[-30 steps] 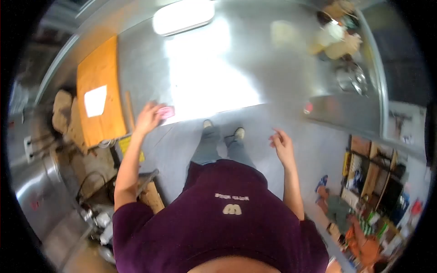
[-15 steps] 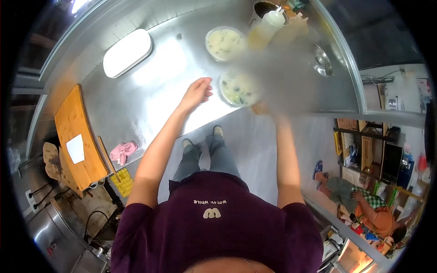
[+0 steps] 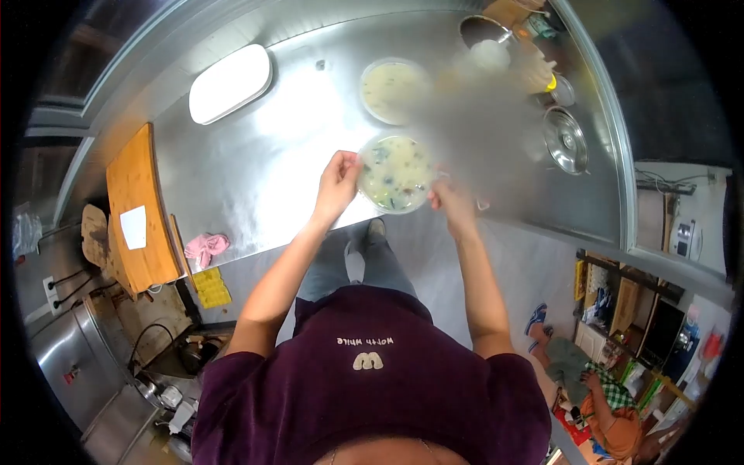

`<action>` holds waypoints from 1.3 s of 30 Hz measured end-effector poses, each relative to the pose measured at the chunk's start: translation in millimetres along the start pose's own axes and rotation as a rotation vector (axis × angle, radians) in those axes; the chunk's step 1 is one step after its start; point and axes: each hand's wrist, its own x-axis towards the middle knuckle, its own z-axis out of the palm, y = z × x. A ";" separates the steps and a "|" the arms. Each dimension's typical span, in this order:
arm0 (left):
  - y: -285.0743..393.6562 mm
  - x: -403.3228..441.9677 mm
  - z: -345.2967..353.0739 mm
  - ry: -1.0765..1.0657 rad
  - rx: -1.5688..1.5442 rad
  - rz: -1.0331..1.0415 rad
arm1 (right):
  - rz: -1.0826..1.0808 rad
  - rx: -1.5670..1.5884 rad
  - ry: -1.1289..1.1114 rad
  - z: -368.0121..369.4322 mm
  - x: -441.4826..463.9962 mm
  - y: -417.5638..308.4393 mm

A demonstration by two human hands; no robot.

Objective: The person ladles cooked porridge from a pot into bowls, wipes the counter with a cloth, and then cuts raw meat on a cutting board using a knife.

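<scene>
A round, clear-rimmed bowl of pale soup [image 3: 397, 174] with green and dark bits is near the front edge of the steel counter. My left hand [image 3: 337, 186] pinches its left rim between closed fingers. At the lower right rim, my right hand [image 3: 452, 200] is closed on the same bowl, though a grey blur covers part of the area beside it. Just behind stands a second bowl of pale soup [image 3: 394, 89], its right side hazed by that blur. I cannot tell whether the held bowl is lifted or resting on the counter.
White oblong lids or trays [image 3: 231, 84] lie at the back left. A wooden board [image 3: 143, 209] bears a white card; a pink cloth [image 3: 207, 248] lies near it. A metal lid [image 3: 566, 139] and a pot [image 3: 480, 31] are at the right. Another person [image 3: 597, 380] sits lower right.
My left hand has come onto the bowl's left rim. The right hand has moved from beneath the blur to the bowl's lower right side. The view has shifted slightly.
</scene>
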 end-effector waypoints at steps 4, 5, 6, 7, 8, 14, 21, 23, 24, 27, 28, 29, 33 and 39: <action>12.4 1.3 -31.9 0.078 -0.033 0.055 | 0.002 0.040 -0.061 33.3 3.9 -8.7; 16.3 1.6 -40.5 0.089 -0.070 0.047 | -0.001 0.045 -0.084 42.6 4.8 -10.0; 18.2 3.9 -51.6 0.092 -0.066 0.061 | -0.007 0.050 -0.106 52.7 8.4 -12.8; 21.5 6.6 -61.4 0.112 -0.050 0.068 | -0.018 0.055 -0.128 62.8 13.5 -15.5; 24.3 9.7 -70.7 0.134 -0.035 0.078 | -0.012 0.073 -0.141 72.5 18.6 -15.3; 25.4 34.9 -133.7 0.178 0.053 0.121 | 0.016 0.086 -0.173 134.4 46.5 -9.7; 14.7 52.1 -174.3 0.164 0.032 0.048 | 0.061 0.092 -0.184 170.5 67.7 7.1; 14.3 45.7 -187.2 0.111 -0.027 0.008 | 0.098 0.083 -0.175 171.0 66.3 6.4; 12.5 38.9 -194.8 0.090 -0.060 -0.013 | 0.089 0.051 -0.137 169.1 63.9 6.8; 4.9 -24.7 -247.5 0.231 0.753 0.208 | 0.052 -0.033 -0.083 147.2 53.3 10.6; 1.8 -54.3 -263.4 0.276 0.986 0.134 | 0.039 -0.042 -0.097 135.8 48.1 16.8; -1.0 -88.2 -278.1 0.320 1.222 0.039 | 0.025 -0.098 -0.144 130.1 38.0 12.5; -38.1 -166.2 -322.2 0.460 1.357 -0.147 | 0.151 -0.271 -0.275 137.6 4.3 2.7; -63.4 -163.9 -332.3 0.557 1.161 -0.036 | 0.134 -0.382 -0.761 191.7 -13.6 21.8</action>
